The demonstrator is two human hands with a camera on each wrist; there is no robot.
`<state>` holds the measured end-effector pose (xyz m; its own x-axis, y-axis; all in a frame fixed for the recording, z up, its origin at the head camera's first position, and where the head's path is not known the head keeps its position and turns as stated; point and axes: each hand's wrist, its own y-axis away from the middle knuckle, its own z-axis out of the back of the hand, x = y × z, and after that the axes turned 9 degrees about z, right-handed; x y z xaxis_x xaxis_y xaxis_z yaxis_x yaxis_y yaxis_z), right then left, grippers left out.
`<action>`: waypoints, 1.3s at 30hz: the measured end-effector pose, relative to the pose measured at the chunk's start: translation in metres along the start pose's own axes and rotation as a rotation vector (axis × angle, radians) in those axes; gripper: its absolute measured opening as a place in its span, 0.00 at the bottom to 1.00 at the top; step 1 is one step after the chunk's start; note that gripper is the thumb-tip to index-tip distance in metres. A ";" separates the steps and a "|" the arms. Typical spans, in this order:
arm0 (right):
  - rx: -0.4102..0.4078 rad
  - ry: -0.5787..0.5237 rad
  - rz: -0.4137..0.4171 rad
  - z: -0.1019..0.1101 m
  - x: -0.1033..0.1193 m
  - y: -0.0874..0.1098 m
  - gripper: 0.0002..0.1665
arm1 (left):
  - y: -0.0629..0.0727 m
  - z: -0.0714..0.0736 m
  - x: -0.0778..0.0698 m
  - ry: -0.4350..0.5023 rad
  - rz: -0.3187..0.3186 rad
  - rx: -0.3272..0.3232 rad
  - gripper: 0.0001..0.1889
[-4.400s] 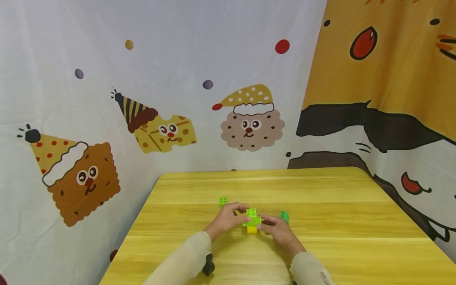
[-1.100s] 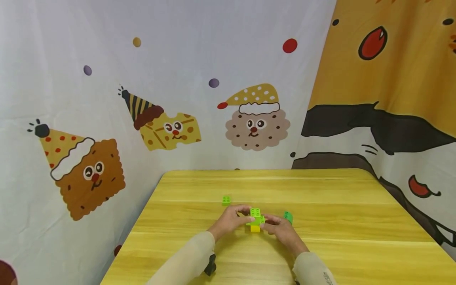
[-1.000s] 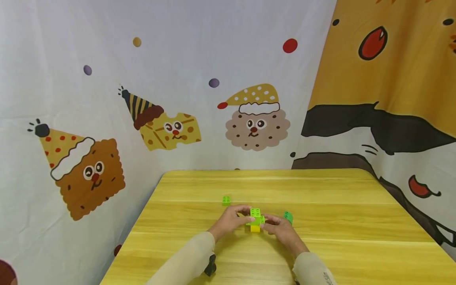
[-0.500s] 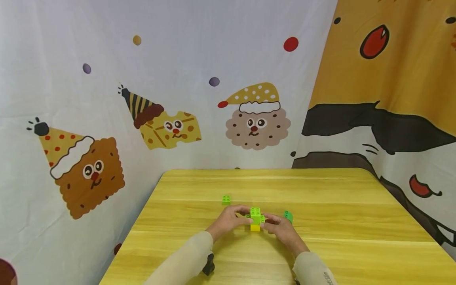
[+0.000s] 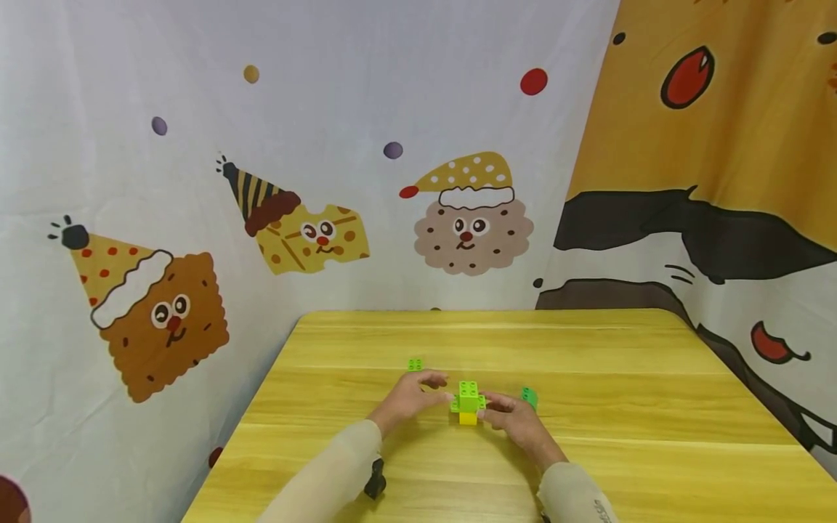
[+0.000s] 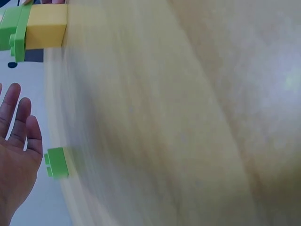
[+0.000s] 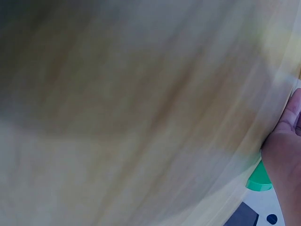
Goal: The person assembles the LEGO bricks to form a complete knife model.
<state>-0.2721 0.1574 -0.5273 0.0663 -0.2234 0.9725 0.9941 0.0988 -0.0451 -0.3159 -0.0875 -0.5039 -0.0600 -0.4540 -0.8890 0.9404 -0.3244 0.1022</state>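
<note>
A small stack of building blocks stands upright on the table, with a light green block (image 5: 468,399) above a yellow block (image 5: 468,419). Between them a flat light green plate (image 5: 454,407) sticks out on both sides. My right hand (image 5: 519,423) pinches the right end of this plate between thumb and fingers. Just left of the stack, my left hand (image 5: 408,398) is held with fingers spread and nothing in it. The left wrist view shows the yellow block (image 6: 46,26) at the upper left and my open left hand (image 6: 19,157) below it.
Behind my left hand lies a loose light green block (image 5: 415,364). A darker green, rounded block (image 5: 529,397) lies just beyond my right hand. The wooden table (image 5: 588,349) reaches back to a cartoon-printed cloth (image 5: 392,87).
My left hand has let go of the stack and drawn back to the left, baring the plate's left end. My right hand keeps its hold in the same spot.
</note>
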 end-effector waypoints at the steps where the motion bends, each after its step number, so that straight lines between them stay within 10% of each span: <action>1: 0.001 -0.002 0.001 0.000 0.000 0.000 0.29 | 0.000 0.001 0.000 0.001 -0.001 -0.004 0.25; 39: 0.002 -0.026 0.011 0.000 0.001 0.002 0.28 | -0.017 0.037 0.008 0.083 0.002 -0.162 0.24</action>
<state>-0.2701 0.1574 -0.5266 0.0746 -0.1971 0.9775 0.9931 0.1033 -0.0550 -0.3454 -0.1166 -0.4961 -0.0364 -0.3819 -0.9235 0.9824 -0.1829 0.0369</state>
